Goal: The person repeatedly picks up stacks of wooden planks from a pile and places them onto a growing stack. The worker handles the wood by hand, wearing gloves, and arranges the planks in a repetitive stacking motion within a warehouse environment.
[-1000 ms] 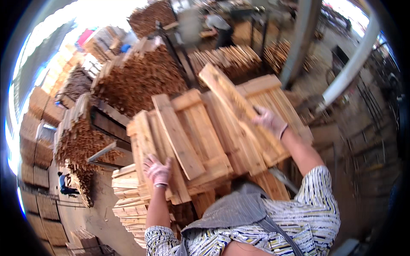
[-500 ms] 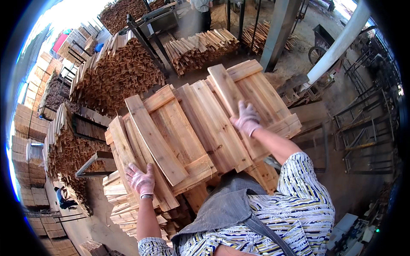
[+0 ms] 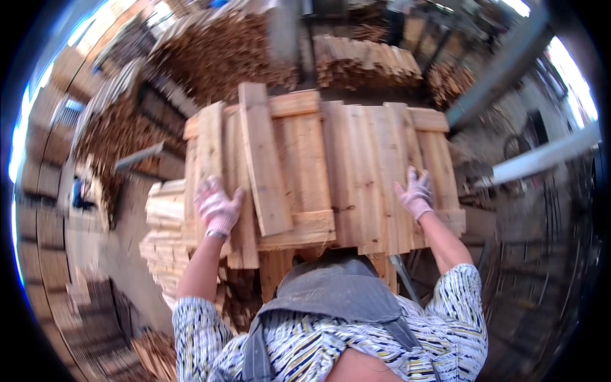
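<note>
A wooden slatted panel (image 3: 331, 172), nailed from pale boards across two battens, sits flat in front of the person, over a wooden post (image 3: 275, 270) and a stack of short boards (image 3: 162, 235) on the near left. Heaps of cut slats (image 3: 366, 60) fill the far side.

One loose plank (image 3: 262, 159) lies skewed on the panel's left half, apparently not fixed; if the panel tips, it could slide off toward the person. The panel looks heavy and wide, and it seems to rest on little beneath, so a shift to either side could drop an edge.

The left hand (image 3: 217, 207), in a pale knit glove, lies on the left edge, fingers spread and curling over a slat. The gloved right hand (image 3: 415, 193) presses flat and open on the right slats, grasping nothing, so it could slip.
</note>
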Demonstrator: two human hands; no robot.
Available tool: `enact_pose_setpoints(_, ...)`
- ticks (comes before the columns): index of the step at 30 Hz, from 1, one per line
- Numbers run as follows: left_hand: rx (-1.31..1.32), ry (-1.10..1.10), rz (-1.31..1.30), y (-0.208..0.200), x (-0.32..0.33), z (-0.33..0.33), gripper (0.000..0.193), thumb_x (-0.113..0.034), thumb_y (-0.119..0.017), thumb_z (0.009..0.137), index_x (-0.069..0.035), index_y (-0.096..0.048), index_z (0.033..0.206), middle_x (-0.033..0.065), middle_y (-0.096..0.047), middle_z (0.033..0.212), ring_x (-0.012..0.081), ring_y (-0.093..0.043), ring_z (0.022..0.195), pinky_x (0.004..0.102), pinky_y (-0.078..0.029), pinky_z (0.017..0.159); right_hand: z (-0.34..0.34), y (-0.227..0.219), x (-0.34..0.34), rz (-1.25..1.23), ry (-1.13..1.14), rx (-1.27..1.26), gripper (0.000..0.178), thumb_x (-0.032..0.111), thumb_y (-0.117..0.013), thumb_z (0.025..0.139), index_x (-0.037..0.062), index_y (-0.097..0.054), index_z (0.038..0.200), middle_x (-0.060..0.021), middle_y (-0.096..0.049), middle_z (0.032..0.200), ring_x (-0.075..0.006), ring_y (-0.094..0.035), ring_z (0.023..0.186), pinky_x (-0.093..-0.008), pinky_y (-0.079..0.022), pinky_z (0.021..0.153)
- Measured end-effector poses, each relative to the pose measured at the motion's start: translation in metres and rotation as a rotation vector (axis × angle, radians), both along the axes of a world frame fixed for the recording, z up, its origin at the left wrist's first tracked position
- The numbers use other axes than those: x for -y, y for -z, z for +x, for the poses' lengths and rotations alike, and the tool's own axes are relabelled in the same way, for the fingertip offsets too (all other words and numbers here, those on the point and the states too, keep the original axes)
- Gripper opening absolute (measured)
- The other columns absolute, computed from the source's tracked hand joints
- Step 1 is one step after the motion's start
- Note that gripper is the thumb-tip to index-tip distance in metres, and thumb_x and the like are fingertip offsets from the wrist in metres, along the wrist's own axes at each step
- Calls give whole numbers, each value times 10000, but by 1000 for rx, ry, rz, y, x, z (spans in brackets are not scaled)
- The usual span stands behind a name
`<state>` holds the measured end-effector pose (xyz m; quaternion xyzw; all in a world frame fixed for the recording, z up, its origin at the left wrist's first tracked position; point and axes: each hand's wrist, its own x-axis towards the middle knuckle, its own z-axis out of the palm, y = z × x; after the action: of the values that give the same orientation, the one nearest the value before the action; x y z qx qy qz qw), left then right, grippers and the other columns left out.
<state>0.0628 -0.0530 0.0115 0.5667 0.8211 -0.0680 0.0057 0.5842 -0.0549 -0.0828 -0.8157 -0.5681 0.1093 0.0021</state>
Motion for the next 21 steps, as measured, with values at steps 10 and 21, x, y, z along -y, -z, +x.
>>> enact_pose_setpoints(10, 33, -53, 101, -4, 25, -19, 838, -587, -438, 966, -35, -245, 1566, 286, -233, 1610, 470, -271, 1465, 582, -218, 1176, -335, -106, -66, 135, -330, -733, 1023, 594, -651, 857, 69, -164, 1587, -288, -218, 1601, -420, -271, 1476, -454, -269, 1206)
enact_pose_setpoints(21, 398, -11, 154, -28, 32, -86, 890, -507, -670, 831, -64, -325, 1521, 237, -347, 1558, 459, -354, 1402, 475, -306, 1164, -408, -134, -40, -11, -280, -865, 904, 618, -633, 848, 87, -352, 1524, -344, -426, 1448, -448, -501, 1306, -481, -428, 1077)
